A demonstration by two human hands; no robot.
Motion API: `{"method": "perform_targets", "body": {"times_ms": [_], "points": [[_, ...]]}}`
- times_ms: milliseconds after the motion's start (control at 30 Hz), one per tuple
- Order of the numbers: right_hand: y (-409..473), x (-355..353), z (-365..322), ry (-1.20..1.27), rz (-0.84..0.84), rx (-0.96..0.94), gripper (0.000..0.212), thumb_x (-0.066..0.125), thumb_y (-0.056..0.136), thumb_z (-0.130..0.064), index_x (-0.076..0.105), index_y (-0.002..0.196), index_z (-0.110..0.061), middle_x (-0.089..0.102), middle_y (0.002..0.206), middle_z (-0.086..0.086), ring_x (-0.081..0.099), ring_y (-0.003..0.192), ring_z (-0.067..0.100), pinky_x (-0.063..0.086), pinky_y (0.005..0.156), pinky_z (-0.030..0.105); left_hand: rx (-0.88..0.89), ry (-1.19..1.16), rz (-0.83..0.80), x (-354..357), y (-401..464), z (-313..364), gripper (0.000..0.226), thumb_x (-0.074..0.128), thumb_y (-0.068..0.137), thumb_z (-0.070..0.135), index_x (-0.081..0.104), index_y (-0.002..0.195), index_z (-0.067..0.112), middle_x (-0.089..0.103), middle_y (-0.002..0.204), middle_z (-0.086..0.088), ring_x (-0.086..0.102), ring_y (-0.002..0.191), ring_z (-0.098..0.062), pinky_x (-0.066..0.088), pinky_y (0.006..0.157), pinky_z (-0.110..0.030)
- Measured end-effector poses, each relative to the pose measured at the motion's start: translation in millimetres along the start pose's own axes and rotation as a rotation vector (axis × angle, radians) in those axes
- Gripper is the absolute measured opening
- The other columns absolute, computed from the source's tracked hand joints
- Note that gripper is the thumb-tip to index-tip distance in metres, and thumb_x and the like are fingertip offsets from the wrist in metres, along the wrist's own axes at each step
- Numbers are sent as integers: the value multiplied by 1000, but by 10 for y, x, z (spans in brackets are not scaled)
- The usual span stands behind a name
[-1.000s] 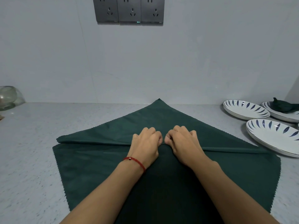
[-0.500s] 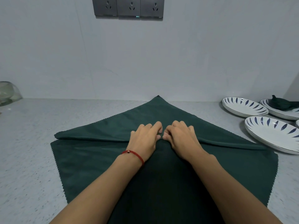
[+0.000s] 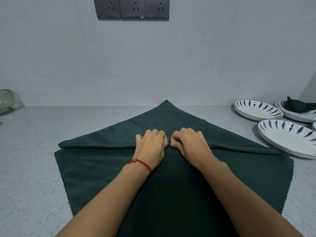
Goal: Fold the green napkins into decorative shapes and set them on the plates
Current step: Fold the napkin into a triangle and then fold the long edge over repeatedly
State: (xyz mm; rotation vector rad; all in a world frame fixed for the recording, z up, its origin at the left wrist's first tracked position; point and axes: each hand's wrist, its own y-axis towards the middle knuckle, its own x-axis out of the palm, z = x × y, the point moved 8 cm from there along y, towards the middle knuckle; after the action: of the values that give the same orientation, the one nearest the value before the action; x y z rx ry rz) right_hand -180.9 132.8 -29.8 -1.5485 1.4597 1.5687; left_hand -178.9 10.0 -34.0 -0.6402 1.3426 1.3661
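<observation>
A large dark green napkin (image 3: 95, 168) lies spread on the grey counter, its far corner pointing at the wall, with a raised pleat running across its middle. My left hand (image 3: 151, 146), with a red string bracelet at the wrist, and my right hand (image 3: 189, 144) sit side by side at the pleat's centre. Both have curled fingers pinching the fold of cloth. White plates with blue leaf marks (image 3: 256, 111) (image 3: 289, 136) stand at the right. A folded green napkin (image 3: 297, 105) rests on the farthest plate (image 3: 290, 115).
The grey speckled counter (image 3: 34, 151) meets a pale wall with three dark sockets (image 3: 133, 7) high up. A glass bowl (image 3: 8, 101) stands at the far left edge. Another plate's rim (image 3: 314, 125) shows at the right border.
My left fingers, stretched forward half a second ago, have curled back onto the pleat. Both hands stay at the centre of the fold and the napkin lies much as before.
</observation>
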Motion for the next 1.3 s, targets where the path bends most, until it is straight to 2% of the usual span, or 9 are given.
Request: {"method": "perform_targets", "body": {"times_ms": [67, 300, 467, 567, 733, 900, 1033, 1200, 1300], "points": [[23, 31, 18, 10, -27, 34, 16, 51, 102, -34, 55, 87, -28, 49, 94, -7, 46, 93, 17, 37, 86, 38, 47, -19, 18, -20, -38, -8, 6, 48, 102, 30, 51, 107, 29, 52, 100, 10, 47, 97, -16, 29, 81, -35], [45, 49, 26, -57, -24, 69, 20, 44, 105, -37, 59, 97, -28, 56, 98, -7, 52, 96, 19, 39, 86, 38, 9, 31, 30, -24, 5, -13, 19, 49, 95, 15, 51, 86, 31, 42, 95, 11, 43, 98, -15, 29, 78, -33], [-21, -63, -42, -54, 75, -23, 9, 57, 99, -36, 58, 94, -29, 57, 90, -10, 51, 89, 17, 38, 83, 40, -42, 151, -38, 50, 69, -15, 20, 47, 92, 16, 56, 106, 28, 46, 110, 5, 41, 109, -20, 32, 87, -39], [-10, -39, -32, -37, 50, -2, 13, 53, 101, -32, 58, 89, -30, 56, 90, -10, 51, 90, 17, 38, 85, 40, -40, 159, -24, 40, 73, -24, 19, 44, 95, 16, 57, 103, 29, 49, 106, 7, 42, 106, -19, 27, 84, -39], [36, 51, 27, -4, 4, 94, 18, 45, 104, -30, 61, 98, -26, 49, 103, -5, 46, 97, 18, 38, 86, 39, 40, 59, 85, -92, -9, -66, 7, 51, 101, 36, 56, 98, 32, 56, 93, 12, 47, 94, -14, 24, 82, -35], [22, 26, 33, -28, 35, 114, 18, 46, 103, -34, 59, 93, -28, 56, 97, -9, 50, 94, 18, 38, 87, 39, 4, 22, 60, -66, 12, -107, 16, 50, 98, 21, 59, 87, 28, 53, 89, 10, 46, 92, -15, 28, 80, -34], [-50, -41, 47, 1, 84, 68, 8, 56, 99, -35, 57, 93, -30, 56, 90, -10, 50, 89, 17, 38, 86, 38, -45, 27, 32, -9, 67, -120, 17, 47, 100, 23, 60, 92, 31, 46, 96, 11, 43, 99, -15, 30, 84, -35], [10, 25, 74, -22, 66, 130, 15, 48, 103, -32, 60, 95, -28, 51, 97, -8, 46, 94, 17, 36, 81, 36, -52, -15, 93, -94, 61, -150, 11, 53, 100, 31, 62, 94, 28, 62, 95, 9, 52, 95, -16, 28, 82, -34], [26, 92, 105, -105, 85, 202, 16, 49, 102, -23, 56, 90, -31, 46, 94, -10, 44, 90, 16, 26, 77, 34, -44, -41, 118, -149, 2, -185, 5, 58, 98, 28, 61, 94, 28, 66, 90, 11, 55, 92, -15, 30, 84, -34]]}}
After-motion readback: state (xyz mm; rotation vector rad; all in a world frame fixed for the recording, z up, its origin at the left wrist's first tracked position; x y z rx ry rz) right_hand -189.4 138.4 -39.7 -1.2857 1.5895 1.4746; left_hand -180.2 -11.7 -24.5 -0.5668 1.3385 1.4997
